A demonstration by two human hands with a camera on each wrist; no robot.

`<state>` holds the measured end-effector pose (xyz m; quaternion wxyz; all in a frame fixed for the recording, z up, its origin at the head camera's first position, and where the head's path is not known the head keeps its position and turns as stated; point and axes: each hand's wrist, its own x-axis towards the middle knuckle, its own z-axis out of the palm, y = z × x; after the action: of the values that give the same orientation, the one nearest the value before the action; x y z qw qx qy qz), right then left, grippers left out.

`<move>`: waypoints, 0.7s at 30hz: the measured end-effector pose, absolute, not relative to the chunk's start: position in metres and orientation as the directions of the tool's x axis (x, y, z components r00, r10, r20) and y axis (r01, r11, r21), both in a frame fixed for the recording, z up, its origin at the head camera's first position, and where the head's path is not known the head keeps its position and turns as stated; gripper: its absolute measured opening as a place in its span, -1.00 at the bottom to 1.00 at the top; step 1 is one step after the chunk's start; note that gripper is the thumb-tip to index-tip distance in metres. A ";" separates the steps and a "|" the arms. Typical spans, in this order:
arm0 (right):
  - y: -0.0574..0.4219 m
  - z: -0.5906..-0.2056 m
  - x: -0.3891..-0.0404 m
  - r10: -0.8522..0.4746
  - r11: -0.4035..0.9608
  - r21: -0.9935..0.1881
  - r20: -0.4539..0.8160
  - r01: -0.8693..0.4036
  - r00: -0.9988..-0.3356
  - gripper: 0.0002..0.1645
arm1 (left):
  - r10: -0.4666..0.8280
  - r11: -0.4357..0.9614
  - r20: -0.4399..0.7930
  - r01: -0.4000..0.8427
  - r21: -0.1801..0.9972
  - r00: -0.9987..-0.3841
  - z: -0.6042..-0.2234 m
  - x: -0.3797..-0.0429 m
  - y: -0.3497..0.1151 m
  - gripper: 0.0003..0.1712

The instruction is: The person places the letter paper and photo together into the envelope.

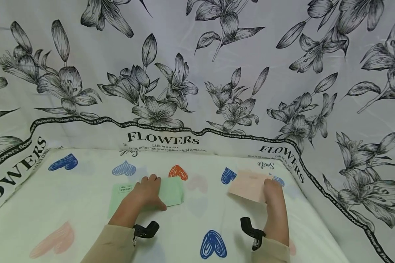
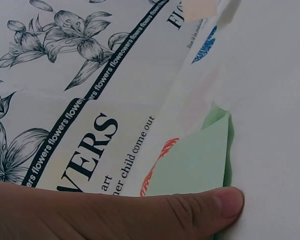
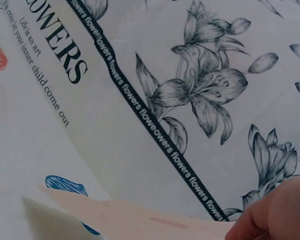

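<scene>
A light green paper envelope (image 1: 172,190) lies on the white bed-like surface, a small printed box near its left top corner. My left hand (image 1: 147,191) rests across its middle with the thumb spread towards the right. In the left wrist view the thumb lies along the near part of the green envelope (image 2: 195,165), whose far corner lifts slightly. To the right, my right hand (image 1: 274,190) pinches the right end of a peach-coloured paper (image 1: 248,185), which looks like an envelope. The peach paper (image 3: 115,215) is raised and casts a shadow; a faint reddish mark shows on it.
The white cloth (image 1: 184,233) carries printed hearts, such as a blue heart (image 1: 213,244) near the front and a red heart (image 1: 178,172) behind the green envelope. Behind it rises a flower-printed curtain (image 1: 230,98) with a black lettered band.
</scene>
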<state>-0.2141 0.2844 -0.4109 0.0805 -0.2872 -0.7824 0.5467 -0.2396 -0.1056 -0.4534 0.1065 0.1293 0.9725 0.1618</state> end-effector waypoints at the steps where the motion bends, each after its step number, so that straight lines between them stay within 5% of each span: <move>1: 0.283 -0.413 -0.214 0.513 0.264 -0.894 -0.187 0.362 -0.838 -0.32 | 0.287 0.913 -0.161 0.219 0.345 -0.944 -0.454 -0.238 -0.107 0.21; 9: 0.269 -0.419 -0.217 0.465 0.330 -0.902 -0.101 0.277 -0.880 -0.47 | 0.303 0.908 -0.146 0.239 0.343 -0.942 -0.449 -0.240 -0.107 0.22; 21: 0.249 -0.420 -0.222 0.365 0.424 -0.867 -0.100 0.261 -0.925 -0.41 | 0.302 0.911 -0.173 0.231 0.342 -0.937 -0.445 -0.237 -0.106 0.21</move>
<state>-0.2217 0.2494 -0.4199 0.0519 -0.1859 -0.8422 0.5034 -0.2370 -0.1060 -0.4447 0.1115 0.1374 0.9711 0.1601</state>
